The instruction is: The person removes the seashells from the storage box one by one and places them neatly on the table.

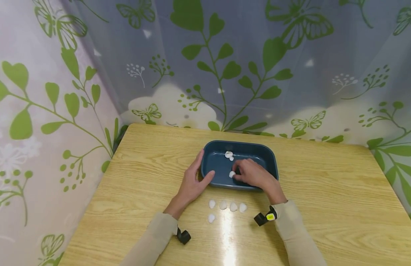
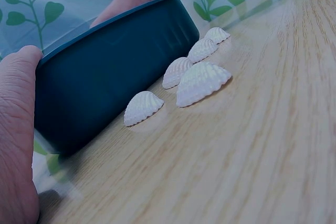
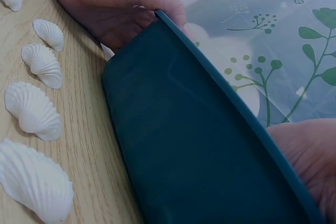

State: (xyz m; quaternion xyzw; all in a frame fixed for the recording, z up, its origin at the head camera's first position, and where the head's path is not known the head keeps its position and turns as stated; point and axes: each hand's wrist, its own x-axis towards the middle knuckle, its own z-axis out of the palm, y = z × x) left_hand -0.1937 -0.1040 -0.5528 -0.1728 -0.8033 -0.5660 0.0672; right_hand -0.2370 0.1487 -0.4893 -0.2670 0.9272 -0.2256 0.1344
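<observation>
Left hand grips the left end of a dark blue tray on the wooden table, thumb over the near rim. Right hand, inside the tray, appears to pinch a white shell, fingertips partly hidden; shell cluster by far wall. In front of the tray, five ridged shells: four in a row, one on the leftmost's near side.

Five shells lie on one table. Inside one blue tray are a single shell and a small cluster too bunched to count. Two wrist cameras and two sleeves show.
</observation>
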